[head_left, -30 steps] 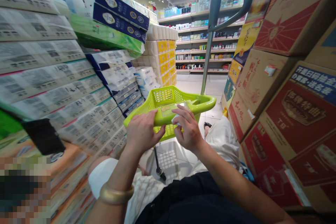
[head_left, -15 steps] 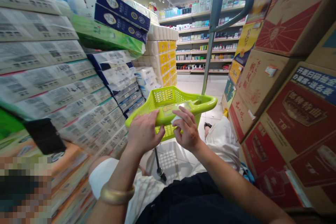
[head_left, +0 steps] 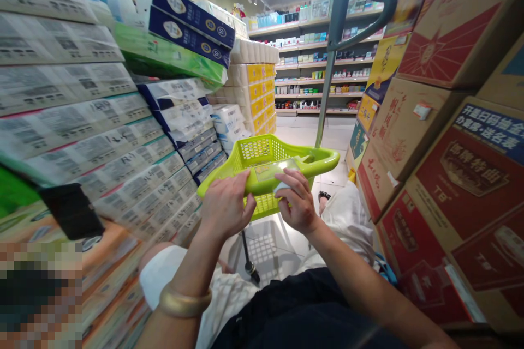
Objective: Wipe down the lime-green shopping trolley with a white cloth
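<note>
A lime-green rolling shopping basket (head_left: 323,158) stands in front of me, its side pierced with holes. My left hand (head_left: 225,207) is closed over the near rim, its thumb hanging below the edge. Beside it, my right hand (head_left: 298,204) has curled fingers pinching a small white piece (head_left: 280,188), perhaps tissue, against the rim. Those fingertips touch the edge of a clear-covered label (head_left: 268,170) set in the rim. From the basket's far right side rises a metal pole (head_left: 326,92) topped by a grey loop handle (head_left: 385,5). A caster (head_left: 251,270) shows on the floor below.
Stacked packs of paper goods (head_left: 118,142) line my left, with blue boxes (head_left: 190,19) on top. Cardboard cartons (head_left: 462,174) tower close on the right. Shelves of small products (head_left: 315,60) stand at the back. Another shoe (head_left: 324,195) shows beyond the basket's right side.
My right hand has shifted slightly right along the rim with the white piece, and its fingers have moved off the label's middle. The left hand stays on the rim.
</note>
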`<state>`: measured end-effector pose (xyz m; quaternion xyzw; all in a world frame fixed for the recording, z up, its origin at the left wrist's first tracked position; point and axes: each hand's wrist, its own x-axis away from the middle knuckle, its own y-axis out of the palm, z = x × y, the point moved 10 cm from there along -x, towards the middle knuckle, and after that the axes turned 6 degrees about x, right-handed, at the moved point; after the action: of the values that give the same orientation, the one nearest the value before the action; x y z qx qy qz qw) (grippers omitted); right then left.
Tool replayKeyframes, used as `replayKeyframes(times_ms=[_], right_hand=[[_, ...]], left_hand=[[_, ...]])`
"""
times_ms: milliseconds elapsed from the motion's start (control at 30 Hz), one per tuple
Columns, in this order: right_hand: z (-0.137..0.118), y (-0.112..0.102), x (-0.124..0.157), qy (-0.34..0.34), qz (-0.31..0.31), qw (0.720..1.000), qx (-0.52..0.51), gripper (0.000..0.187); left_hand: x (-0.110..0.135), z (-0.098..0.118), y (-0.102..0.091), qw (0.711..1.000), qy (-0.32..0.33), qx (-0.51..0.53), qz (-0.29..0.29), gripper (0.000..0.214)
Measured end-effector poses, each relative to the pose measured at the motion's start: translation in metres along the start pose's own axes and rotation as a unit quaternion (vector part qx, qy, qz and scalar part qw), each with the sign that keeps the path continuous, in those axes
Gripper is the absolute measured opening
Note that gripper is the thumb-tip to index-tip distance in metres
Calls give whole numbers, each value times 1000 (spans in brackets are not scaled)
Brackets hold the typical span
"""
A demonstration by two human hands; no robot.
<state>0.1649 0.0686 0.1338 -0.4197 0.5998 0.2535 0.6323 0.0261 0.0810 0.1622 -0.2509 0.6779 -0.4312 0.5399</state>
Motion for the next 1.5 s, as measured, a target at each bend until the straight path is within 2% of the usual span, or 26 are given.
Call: replayKeyframes(times_ms=[133, 267, 400, 500, 567, 633, 700, 800, 867, 933, 1067, 1167, 1233, 1300, 1367, 1433, 1500], right_hand=[[29, -26, -1, 74, 72, 995, -4, 21], [14, -15, -1, 97, 59, 993, 29, 25], [0, -3, 0, 38, 23, 999, 26, 29], [14, -10, 2, 30, 26, 999, 8, 34], [27, -20, 2, 69, 60, 996, 1, 36], [29, -23, 3, 112, 88, 990, 1, 37], [13, -12, 1, 110, 69, 992, 0, 35], [-23, 17, -2, 33, -20, 999, 0, 34], [-31, 25, 1, -2, -53, 998, 17, 35], [-19, 17, 5, 2, -43, 998, 38, 36], [20, -14, 12, 76, 45, 995, 46, 40], [21, -16, 15, 123, 77, 989, 41, 43], [3, -2, 12, 108, 49, 992, 40, 43], [-16, 14, 8, 65, 5, 997, 41, 42], [-25, 21, 7, 17, -28, 998, 45, 41], [-15, 15, 7, -4, -27, 998, 50, 43], [7, -1, 7, 13, 3, 998, 53, 45]], left_hand=[[-1, 0, 0, 1000, -7, -1, -1, 49], [-1, -1, 0, 1000, -8, -4, 4, 50], [1, -4, -1, 1000, -2, -13, 3, 50], [2, -5, -2, 1000, -4, -14, 4, 50], [1, -3, -2, 1000, -5, -13, 6, 50], [1, -1, -2, 1000, -3, -12, 10, 50], [0, 1, -1, 1000, 2, -13, 14, 51], [1, 3, -1, 1000, 11, -15, 22, 51], [1, 3, -1, 1000, 12, -16, 24, 51], [2, 2, -1, 1000, 11, -16, 20, 51], [2, 4, -1, 1000, 5, -15, 16, 51], [1, 5, -1, 1000, 3, -15, 21, 51], [1, 5, -1, 1000, 6, -15, 25, 51], [1, 4, -1, 999, 11, -15, 28, 50], [2, 3, -2, 999, 14, -16, 29, 50], [2, 1, -2, 1000, 11, -16, 25, 50], [2, 0, -2, 1000, 5, -16, 22, 50]])
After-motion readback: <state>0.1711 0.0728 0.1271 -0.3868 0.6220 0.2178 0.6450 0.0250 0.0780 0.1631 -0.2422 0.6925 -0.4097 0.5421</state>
